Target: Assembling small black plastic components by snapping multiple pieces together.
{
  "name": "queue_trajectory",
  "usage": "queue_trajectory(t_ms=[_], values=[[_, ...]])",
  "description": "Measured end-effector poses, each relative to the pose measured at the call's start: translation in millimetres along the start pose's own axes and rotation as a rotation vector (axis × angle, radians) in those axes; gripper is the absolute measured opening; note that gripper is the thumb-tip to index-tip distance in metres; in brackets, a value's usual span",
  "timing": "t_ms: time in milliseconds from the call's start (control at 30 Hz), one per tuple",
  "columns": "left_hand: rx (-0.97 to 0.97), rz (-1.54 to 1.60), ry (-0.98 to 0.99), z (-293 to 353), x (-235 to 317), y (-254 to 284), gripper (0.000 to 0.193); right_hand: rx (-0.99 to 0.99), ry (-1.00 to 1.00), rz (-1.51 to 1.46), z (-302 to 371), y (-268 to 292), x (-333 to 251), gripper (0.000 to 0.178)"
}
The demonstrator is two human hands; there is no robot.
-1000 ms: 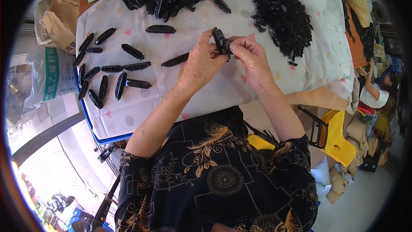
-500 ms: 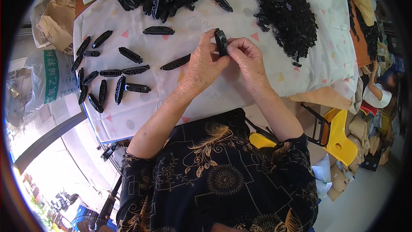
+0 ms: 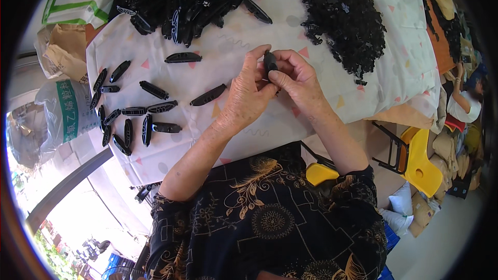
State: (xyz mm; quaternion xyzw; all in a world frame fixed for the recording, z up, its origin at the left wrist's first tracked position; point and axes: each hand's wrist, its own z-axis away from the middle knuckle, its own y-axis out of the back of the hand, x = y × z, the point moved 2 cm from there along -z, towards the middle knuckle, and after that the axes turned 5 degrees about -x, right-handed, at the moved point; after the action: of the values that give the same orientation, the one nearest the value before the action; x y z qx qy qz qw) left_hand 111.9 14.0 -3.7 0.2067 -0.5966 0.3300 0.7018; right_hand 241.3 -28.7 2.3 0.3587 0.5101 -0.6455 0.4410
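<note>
Between both hands, above the table, stands a black curved plastic piece (image 3: 270, 61), upright and partly covered by fingers. My left hand (image 3: 243, 92) grips it from the left, index finger at its top and thumb low down. From the right, my right hand (image 3: 300, 79) pinches the same piece between thumb and fingers. A similar long black piece (image 3: 208, 95) lies just left of my left wrist, and another piece (image 3: 183, 57) lies farther off. Several more like them, such as this piece (image 3: 154, 89), are scattered at the left of the table.
A heap of long black pieces (image 3: 207, 8) covers the far left-middle of the patterned tablecloth (image 3: 282, 13). Small black parts (image 3: 345, 26) form a pile at far right. Bags (image 3: 65, 106) stand off the left edge, a yellow chair (image 3: 423, 163) at right. Another person (image 3: 464, 101) is beyond.
Both hands have shifted slightly down in the picture, and the right thumb now lies lower across the held piece. The whole view has tilted a little, moving the tabletop things.
</note>
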Motion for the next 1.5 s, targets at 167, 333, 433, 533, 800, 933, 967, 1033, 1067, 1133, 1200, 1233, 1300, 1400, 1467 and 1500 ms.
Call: queue_trajectory(t_ms=[167, 333, 433, 533, 800, 933, 967, 1033, 1067, 1133, 1200, 1233, 1300, 1400, 1467, 1500], values=[[-0.072, -0.087, -0.007, -3.8, -0.2, 2.1, 0.065, 0.027, 0.039, -0.075, 1.9, 2.8, 8.5, 0.027], [-0.278, -0.399, 0.111, -5.2, 35.7, 29.0, 0.050, 0.012, 0.025, 0.177, 14.3, 26.6, -8.8, 0.026], [-0.125, -0.915, -0.272, -24.5, 54.5, 43.0, 0.031, 0.250, 0.258, 0.931, 9.6, 56.7, -35.7, 0.022], [0.067, -1.269, -0.573, -65.0, 59.4, 46.6, 0.032, 0.422, 0.473, 1.651, -4.7, 68.3, -47.1, 0.017], [0.061, -1.571, -0.619, -101.2, 32.6, 58.2, 0.021, 0.459, 0.580, 1.860, -11.1, 80.0, -35.6, 0.014], [0.047, -1.416, -0.578, -69.7, 27.3, 48.8, 0.012, 0.337, 0.598, 1.875, -9.1, 72.9, -27.4, 0.015], [0.039, -1.362, -0.565, -58.7, 26.1, 45.2, 0.012, 0.300, 0.627, 1.870, -6.4, 69.5, -28.6, 0.016], [0.056, -1.345, -0.525, -35.7, 21.4, 42.0, 0.013, 0.338, 0.699, 1.772, -1.7, 64.0, -29.9, 0.015], [0.066, -1.329, -0.479, -26.0, 18.5, 42.3, 0.014, 0.374, 0.761, 1.666, 0.4, 61.6, -30.5, 0.014], [0.107, -1.273, -0.492, -7.5, 17.3, 45.9, 0.018, 0.349, 0.796, 1.497, 1.7, 56.0, -29.0, 0.011], [0.299, -1.057, -0.314, 7.8, 17.0, 50.2, 0.022, 0.315, 0.823, 1.325, 4.7, 43.6, -27.7, 0.009], [0.313, -1.053, -0.316, 11.1, 19.0, 49.1, 0.022, 0.320, 0.710, 1.137, 10.2, 34.5, -30.4, 0.007], [0.357, -0.565, -0.150, 15.9, 19.2, 49.4, 0.026, 0.311, 0.599, 0.958, 17.0, 20.7, -30.9, 0.006], [0.216, 0.026, 0.005, 25.1, 20.6, 40.4, 0.027, 0.176, 0.306, 0.096, 20.6, 11.4, -23.7, 0.009], [0.138, 0.154, 0.007, 31.8, 18.6, 34.2, 0.023, 0.057, 0.073, -0.423, 25.0, 4.4, -18.6, 0.015], [0.114, 0.246, 0.036, 34.1, 17.7, 30.6, 0.023, 0.054, 0.069, -0.415, 26.9, 2.0, -18.2, 0.015]])
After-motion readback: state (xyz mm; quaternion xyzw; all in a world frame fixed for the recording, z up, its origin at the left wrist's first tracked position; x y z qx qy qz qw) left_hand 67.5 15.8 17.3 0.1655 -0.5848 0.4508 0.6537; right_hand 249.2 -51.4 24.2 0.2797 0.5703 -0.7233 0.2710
